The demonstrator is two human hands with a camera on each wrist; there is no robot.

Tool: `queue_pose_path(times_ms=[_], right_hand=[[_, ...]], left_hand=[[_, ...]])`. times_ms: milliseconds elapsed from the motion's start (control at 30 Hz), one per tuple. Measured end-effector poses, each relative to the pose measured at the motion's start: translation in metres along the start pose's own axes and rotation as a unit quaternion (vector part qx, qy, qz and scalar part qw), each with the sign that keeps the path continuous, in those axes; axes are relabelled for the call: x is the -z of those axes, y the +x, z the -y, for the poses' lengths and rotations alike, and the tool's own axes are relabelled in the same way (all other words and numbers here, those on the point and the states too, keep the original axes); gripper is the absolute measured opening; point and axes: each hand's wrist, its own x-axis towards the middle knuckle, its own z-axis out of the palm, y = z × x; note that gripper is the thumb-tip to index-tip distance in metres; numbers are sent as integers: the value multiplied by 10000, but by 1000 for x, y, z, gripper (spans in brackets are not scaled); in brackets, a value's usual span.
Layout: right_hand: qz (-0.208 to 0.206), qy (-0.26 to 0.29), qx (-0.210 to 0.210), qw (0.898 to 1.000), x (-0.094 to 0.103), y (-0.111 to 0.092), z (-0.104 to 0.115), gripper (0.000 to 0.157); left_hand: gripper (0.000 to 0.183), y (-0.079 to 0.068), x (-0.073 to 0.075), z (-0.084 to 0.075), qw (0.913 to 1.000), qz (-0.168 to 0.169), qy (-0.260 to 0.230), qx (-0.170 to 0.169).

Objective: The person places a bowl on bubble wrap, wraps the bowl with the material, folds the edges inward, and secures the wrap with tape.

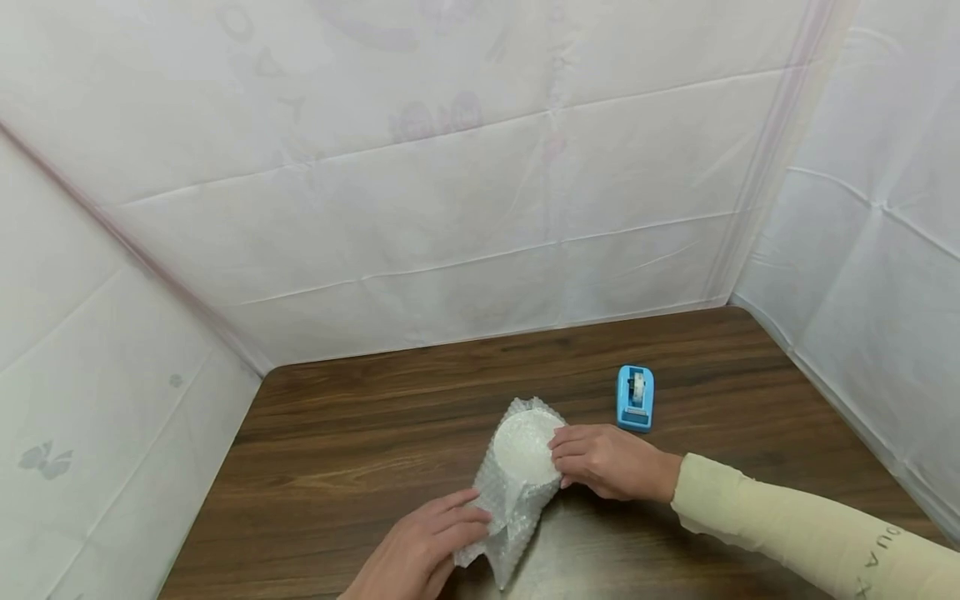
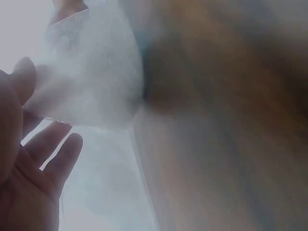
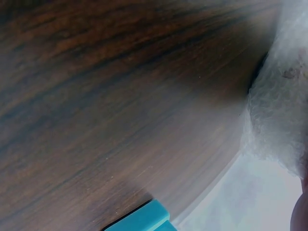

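A round white object (image 1: 527, 446) stands wrapped in clear bubble wrap (image 1: 522, 533), whose loose end reaches toward the near side of the table. I cannot tell what kind of object it is. At the lower left of the wrap, my left hand (image 1: 423, 542) pinches the loose plastic; in the left wrist view its thumb and fingers lie on either side of the bubble wrap (image 2: 96, 72). My right hand (image 1: 607, 461) holds the wrapped object by its right side, fingers over the edge. Only a sliver of that hand shows beside the bubble wrap (image 3: 279, 110) in the right wrist view.
A light-blue tape dispenser (image 1: 635, 400) with a small roll stands behind my right hand. The dark wooden table (image 1: 360, 417) is enclosed at the back and sides by white plastic sheeting (image 1: 465, 250).
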Motion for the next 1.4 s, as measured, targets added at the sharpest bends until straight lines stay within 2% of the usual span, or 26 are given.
queue_pose_path(times_ms=[133, 233, 400, 467, 633, 833, 967, 1100, 1267, 1400], right_hand=[[-23, 6, 44, 10000, -1, 0, 0, 8], [-51, 8, 83, 10000, -1, 1, 0, 8], [-20, -22, 77, 10000, -1, 1, -1, 9], [4, -18, 84, 10000, -1, 1, -1, 9], [38, 33, 97, 9999, -1, 1, -1, 9], [142, 152, 8, 9998, -1, 3, 1, 10], [226, 193, -26, 9996, -1, 4, 1, 10], [299, 168, 71, 9994, -1, 6, 1, 6], [428, 210, 17, 9989, -3, 11, 4, 7], [436, 235, -54, 9988, -5, 14, 5, 15]], left_hand=[[44, 17, 2, 1, 9997, -210, -110, -44], [34, 29, 3, 3, 9993, -258, -272, -2], [20, 46, 3, 10, 9979, -228, -544, 258], [14, 52, 4, 13, 9957, -104, -777, 487], [16, 73, 3, 22, 9849, 296, -1212, 1203], [26, 101, -1, 34, 9794, 775, -1020, 1560], [28, 113, -5, 44, 9673, 926, -1357, 1933], [29, 119, -14, 58, 9459, 937, -1851, 2496], [30, 126, -28, 75, 9235, 1045, -2227, 2942], [31, 131, -40, 81, 9171, 928, -2356, 3079]])
